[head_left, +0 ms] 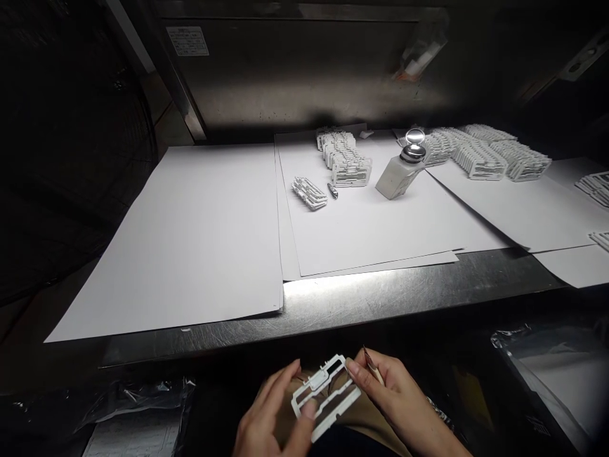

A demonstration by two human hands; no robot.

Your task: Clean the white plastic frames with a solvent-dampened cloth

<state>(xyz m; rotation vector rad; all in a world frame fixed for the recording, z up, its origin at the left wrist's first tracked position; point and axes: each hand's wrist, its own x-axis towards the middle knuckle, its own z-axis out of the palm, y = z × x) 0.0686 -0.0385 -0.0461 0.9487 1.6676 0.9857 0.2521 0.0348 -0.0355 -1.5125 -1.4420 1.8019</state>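
Observation:
A white plastic frame [325, 376] with several openings is held tilted over my lap, in front of the table edge. My left hand [271, 416] grips its left side between thumb and fingers. At the frame's upper right corner, my right hand [397, 393] pinches it with the thumb. A slim pointed tool [375, 371], dark at the tip and pale along the handle, is tucked in the right hand's fingers; its exact kind is unclear.
White paper sheets [204, 235] cover the metal table [380, 295]. Rows of similar frames [352, 171] stand behind, near a small frame stack [309, 193], a shiny metal item [332, 190] and a metal-capped bottle [397, 176]. Plastic bags [561, 368] lie below the table.

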